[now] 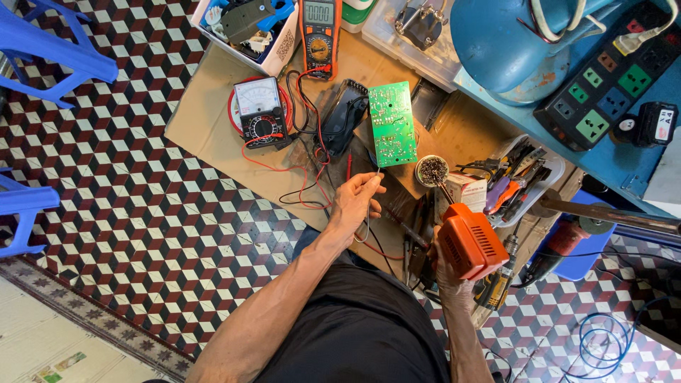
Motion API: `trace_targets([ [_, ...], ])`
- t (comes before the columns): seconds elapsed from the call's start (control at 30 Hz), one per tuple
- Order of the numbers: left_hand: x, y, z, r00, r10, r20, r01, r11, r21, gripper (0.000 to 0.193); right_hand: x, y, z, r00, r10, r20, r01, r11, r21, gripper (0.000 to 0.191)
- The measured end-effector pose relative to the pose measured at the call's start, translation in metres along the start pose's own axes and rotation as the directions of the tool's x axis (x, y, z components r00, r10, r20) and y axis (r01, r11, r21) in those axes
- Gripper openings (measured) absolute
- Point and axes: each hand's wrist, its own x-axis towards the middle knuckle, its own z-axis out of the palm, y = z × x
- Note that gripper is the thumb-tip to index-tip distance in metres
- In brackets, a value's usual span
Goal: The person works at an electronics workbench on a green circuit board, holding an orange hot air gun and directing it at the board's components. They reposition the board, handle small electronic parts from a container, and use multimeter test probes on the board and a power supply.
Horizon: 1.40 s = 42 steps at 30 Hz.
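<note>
My left hand (357, 202) pinches a thin strand of solder wire (374, 183) just below the lower edge of a green circuit board (391, 123) lying on a sheet of brown cardboard (206, 120). In my right hand (448, 278) I grip an orange soldering gun (469, 240), its tip pointing up toward a small round pot of tip cleaner (432, 170). Both hands hover above the cardboard, a little apart from the board.
An analog meter (259, 110) and an orange digital multimeter (320, 28) lie at the back with red and black leads. A tray of pliers (521, 179) sits right, a power strip (610, 78) on the blue table, blue plastic chairs (53, 53) left, a drill (564, 241) at the lower right.
</note>
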Motion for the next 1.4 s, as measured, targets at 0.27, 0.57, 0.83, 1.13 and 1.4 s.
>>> trace_targets([
  [0.27,-0.001,0.002,0.0,1.0,-0.018,-0.011,0.018,1.0,-0.017,0.041,0.003,0.012,0.002,0.994,-0.092,-0.053,0.091,0.995,-0.034,0.031],
  [0.57,-0.002,0.004,-0.001,1.0,-0.002,-0.008,0.002,1.0,-0.023,0.039,0.014,0.019,-0.002,0.901,-0.431,-0.055,0.358,0.807,-0.469,0.051],
  [0.83,0.0,0.0,-0.002,1.0,0.012,-0.017,-0.013,0.999,-0.045,0.042,0.01,-0.027,-0.001,0.77,-0.622,0.138,0.542,0.525,-0.657,0.029],
  [1.13,0.004,-0.006,-0.006,1.0,0.014,-0.007,-0.014,0.997,-0.077,0.04,0.006,-0.016,0.006,0.929,-0.369,0.006,0.321,0.8,-0.506,0.032],
  [1.4,0.001,-0.003,-0.007,1.0,-0.011,-0.007,0.01,0.994,-0.105,0.037,0.005,-0.024,0.007,0.814,-0.577,0.069,0.482,0.605,-0.634,0.035],
])
